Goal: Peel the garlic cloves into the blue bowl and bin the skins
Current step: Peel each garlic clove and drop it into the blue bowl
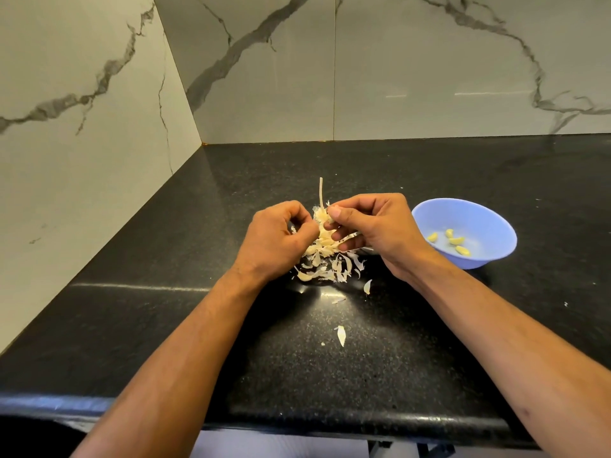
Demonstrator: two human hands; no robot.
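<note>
Both hands meet over the middle of the black counter. My left hand and my right hand curl their fingers around a garlic bulb whose pale stalk sticks straight up. My right thumb and fingers pinch a clove at the bulb's top. Below the hands lies a heap of papery skins. The blue bowl stands just right of my right hand and holds several peeled yellow cloves.
Loose skin flakes lie nearer me on the counter, one more at the heap's right. Marble walls close off the counter at the left and back. The counter's front edge runs below my forearms.
</note>
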